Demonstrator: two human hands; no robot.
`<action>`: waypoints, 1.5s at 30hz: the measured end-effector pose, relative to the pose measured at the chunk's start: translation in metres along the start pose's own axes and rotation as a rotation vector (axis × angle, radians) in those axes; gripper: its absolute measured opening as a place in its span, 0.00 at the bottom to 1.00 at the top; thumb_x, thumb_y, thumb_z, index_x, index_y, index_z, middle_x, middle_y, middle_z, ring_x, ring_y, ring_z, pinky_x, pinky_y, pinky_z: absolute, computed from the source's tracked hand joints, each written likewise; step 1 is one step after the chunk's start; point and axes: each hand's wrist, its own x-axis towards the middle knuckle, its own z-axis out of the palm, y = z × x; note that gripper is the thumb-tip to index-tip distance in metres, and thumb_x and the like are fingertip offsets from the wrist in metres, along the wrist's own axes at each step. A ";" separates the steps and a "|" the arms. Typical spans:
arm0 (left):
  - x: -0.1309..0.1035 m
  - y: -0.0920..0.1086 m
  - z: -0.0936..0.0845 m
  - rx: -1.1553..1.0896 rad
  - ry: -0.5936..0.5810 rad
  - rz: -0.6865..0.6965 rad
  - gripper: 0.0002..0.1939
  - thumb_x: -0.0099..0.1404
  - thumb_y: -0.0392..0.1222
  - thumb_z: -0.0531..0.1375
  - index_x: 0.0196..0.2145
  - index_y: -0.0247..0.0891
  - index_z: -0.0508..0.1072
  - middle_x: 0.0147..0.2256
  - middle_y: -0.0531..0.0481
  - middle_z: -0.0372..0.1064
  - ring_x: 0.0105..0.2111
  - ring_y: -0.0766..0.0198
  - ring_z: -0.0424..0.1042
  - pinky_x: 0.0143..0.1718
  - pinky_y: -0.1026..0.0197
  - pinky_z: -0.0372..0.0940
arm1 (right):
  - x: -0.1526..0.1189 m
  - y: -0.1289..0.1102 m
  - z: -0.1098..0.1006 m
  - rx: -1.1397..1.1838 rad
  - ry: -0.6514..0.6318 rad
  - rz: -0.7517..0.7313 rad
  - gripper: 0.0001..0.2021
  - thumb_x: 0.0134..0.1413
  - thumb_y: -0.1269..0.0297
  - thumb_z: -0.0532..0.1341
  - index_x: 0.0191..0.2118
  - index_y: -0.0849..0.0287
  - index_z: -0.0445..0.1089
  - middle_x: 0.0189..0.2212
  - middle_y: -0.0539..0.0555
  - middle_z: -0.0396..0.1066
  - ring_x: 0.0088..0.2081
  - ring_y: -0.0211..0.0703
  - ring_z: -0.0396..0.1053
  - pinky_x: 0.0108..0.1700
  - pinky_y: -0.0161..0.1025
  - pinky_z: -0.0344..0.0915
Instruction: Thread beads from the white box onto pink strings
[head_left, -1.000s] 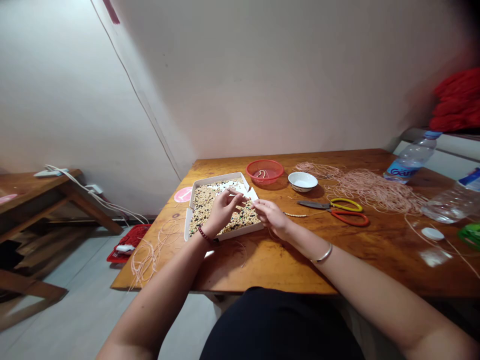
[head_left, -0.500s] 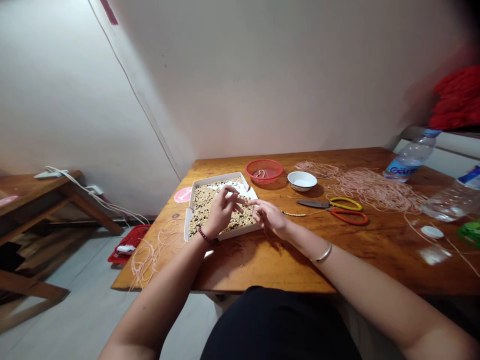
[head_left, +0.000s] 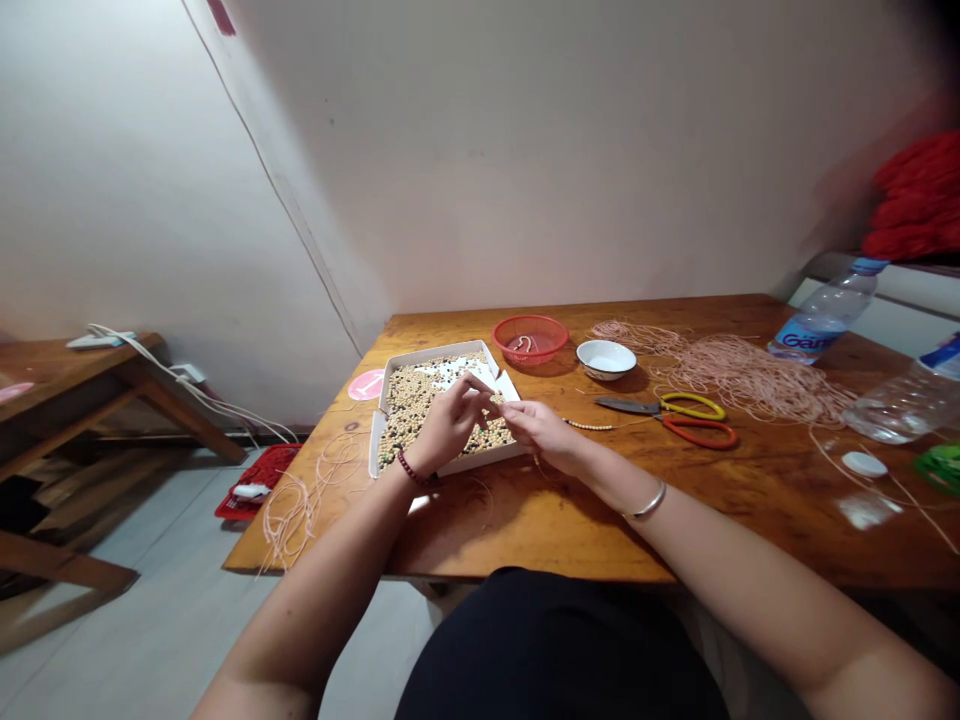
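Observation:
Over the near right part of a shallow white box (head_left: 379, 440) of small beads, mostly cream with some black and a few green (head_left: 409, 410), my two hands meet at the fingertips. My left hand (head_left: 448, 425) has its fingers bent, thumb and index closed in a pinch; what is between them is too small to name. My right hand (head_left: 541, 432) is closed, thumb against fingers, on a thin pink cord, part of which hangs below it. A short row of cream strung beads (head_left: 589, 426) lies on the table just right of that hand.
Behind stand a red mesh basket (head_left: 530, 340) and a white bowl (head_left: 606, 360). Scissors (head_left: 667, 412) lie to the right, near a heap of pink cord (head_left: 731, 375). Two plastic bottles (head_left: 825, 315) are farther right. Loose cord (head_left: 292, 520) trails over the left edge.
My right index finger, stretched out toward the left hand before, is now drawn in against the thumb. My left fingers have bent more; both hands remain over the bead box.

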 end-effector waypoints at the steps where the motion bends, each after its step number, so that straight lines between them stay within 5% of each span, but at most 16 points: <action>1: 0.000 0.000 0.000 -0.002 0.001 0.005 0.09 0.66 0.47 0.53 0.35 0.38 0.64 0.29 0.48 0.74 0.23 0.68 0.70 0.26 0.65 0.65 | 0.000 0.000 0.000 -0.008 0.002 -0.004 0.18 0.48 0.49 0.62 0.34 0.62 0.67 0.15 0.40 0.43 0.16 0.28 0.37 0.18 0.32 0.34; 10: 0.001 -0.003 0.000 0.195 0.109 0.056 0.10 0.62 0.47 0.59 0.33 0.36 0.72 0.31 0.46 0.73 0.29 0.65 0.73 0.26 0.67 0.63 | 0.003 0.005 -0.005 -0.088 0.061 -0.058 0.20 0.47 0.47 0.61 0.32 0.62 0.68 0.12 0.40 0.45 0.15 0.29 0.39 0.18 0.33 0.35; 18: 0.008 -0.007 -0.008 -0.159 0.281 -0.018 0.12 0.65 0.49 0.55 0.32 0.37 0.61 0.30 0.47 0.74 0.23 0.70 0.68 0.24 0.67 0.60 | 0.008 0.005 -0.009 -0.034 0.148 -0.063 0.19 0.46 0.47 0.61 0.27 0.62 0.68 0.13 0.40 0.46 0.14 0.28 0.37 0.17 0.34 0.33; 29: 0.017 -0.015 -0.023 -0.600 0.497 -0.227 0.13 0.60 0.45 0.61 0.32 0.38 0.60 0.28 0.50 0.73 0.17 0.76 0.59 0.18 0.74 0.53 | 0.013 0.007 -0.016 -0.079 0.232 -0.120 0.20 0.43 0.45 0.61 0.26 0.61 0.67 0.14 0.41 0.49 0.14 0.28 0.40 0.17 0.33 0.35; 33: 0.018 -0.017 -0.029 -0.794 0.558 -0.347 0.09 0.61 0.37 0.60 0.32 0.38 0.60 0.31 0.50 0.73 0.16 0.79 0.57 0.17 0.77 0.52 | 0.017 0.012 -0.022 -0.240 0.375 -0.219 0.21 0.48 0.44 0.57 0.25 0.60 0.67 0.13 0.43 0.50 0.16 0.32 0.46 0.20 0.33 0.42; 37: 0.020 -0.019 -0.036 -1.005 0.584 -0.410 0.06 0.65 0.33 0.56 0.31 0.37 0.60 0.32 0.52 0.71 0.14 0.81 0.55 0.15 0.77 0.51 | 0.018 0.016 -0.030 -0.538 0.624 -0.329 0.21 0.53 0.48 0.53 0.22 0.60 0.68 0.17 0.49 0.62 0.22 0.38 0.58 0.26 0.35 0.51; 45: 0.021 -0.022 -0.042 -1.242 0.578 -0.462 0.06 0.68 0.33 0.51 0.32 0.36 0.64 0.32 0.53 0.72 0.15 0.81 0.59 0.17 0.78 0.57 | 0.021 0.021 -0.047 -0.677 0.853 -0.256 0.19 0.54 0.53 0.49 0.20 0.58 0.66 0.21 0.53 0.69 0.25 0.42 0.63 0.28 0.36 0.52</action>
